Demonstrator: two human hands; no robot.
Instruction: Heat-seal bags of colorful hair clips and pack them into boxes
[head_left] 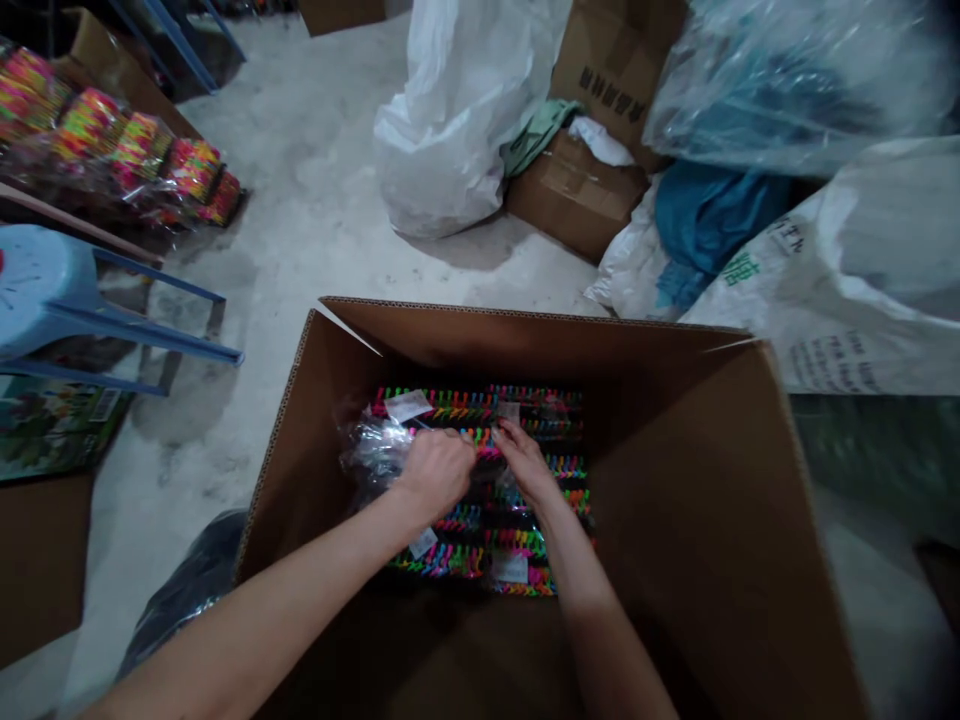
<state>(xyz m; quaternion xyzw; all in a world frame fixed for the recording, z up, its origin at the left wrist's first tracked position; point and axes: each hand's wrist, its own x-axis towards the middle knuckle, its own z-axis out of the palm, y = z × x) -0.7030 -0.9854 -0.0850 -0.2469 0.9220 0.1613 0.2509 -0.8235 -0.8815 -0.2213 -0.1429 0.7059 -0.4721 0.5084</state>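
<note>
Both my arms reach down into a tall open cardboard box (690, 500). Packs of small bright multicoloured plastic pieces (446, 560) lie in rows on its bottom, some with white labels (510, 568). My left hand (439, 468) is closed over the middle of the rows, gripping a clear plastic bag (375, 442) that bunches up crinkled to its left. Its fingertips are hidden. My right hand (527, 462) lies just to the right, fingers stretched forward and thumb apart, touching the packs near a white label.
At left stand a light blue plastic stool (52, 290) and more wrapped colourful packs (139, 150). Beyond the box are a white plastic sack (457, 130), a smaller carton (574, 190) and a printed white woven sack (840, 290). A dark plastic bag (187, 580) touches the box's left side.
</note>
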